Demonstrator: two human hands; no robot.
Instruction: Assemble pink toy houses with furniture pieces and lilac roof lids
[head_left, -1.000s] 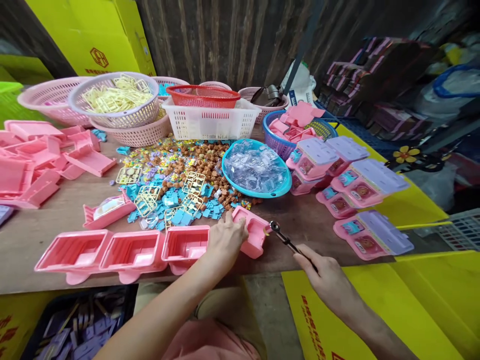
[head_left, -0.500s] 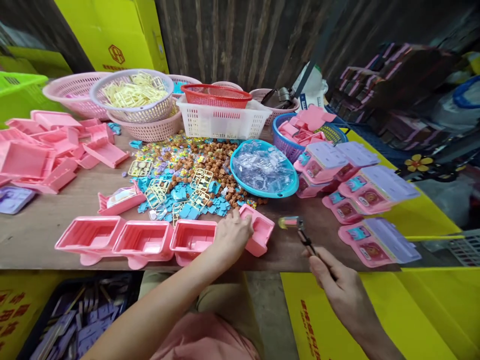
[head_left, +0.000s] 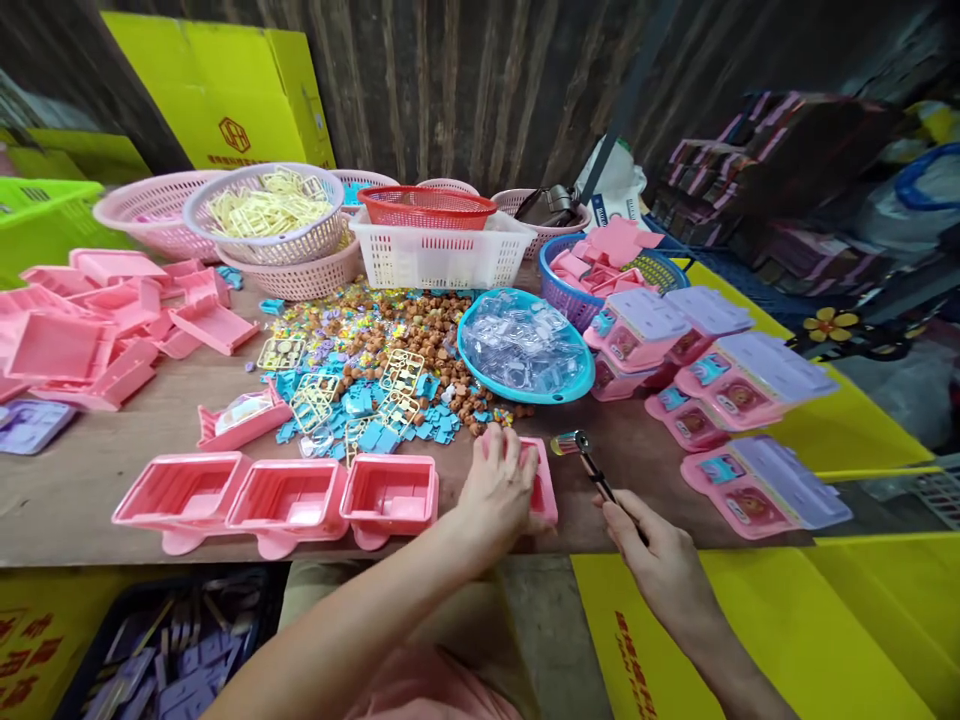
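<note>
Right grip [head_left: 661,562]: wrapped round tool [head_left: 597,476] | left grip [head_left: 499,487]: clasping pink box [head_left: 547,490] | brown table [head_left: 75,500] | dark ridged wall [head_left: 450,100]

The person's left arm [head_left: 375,610] slants forward, the left hand [head_left: 501,488] palm down with bent fingers, while the right hand [head_left: 661,552] curls in a grip.

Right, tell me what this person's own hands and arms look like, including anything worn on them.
The left hand and right hand are ungloved, with no rings, watch or bracelet that I can make out. Both forearms are bare, with no sleeve in view. Below them show a pink garment and khaki trousers.
</note>
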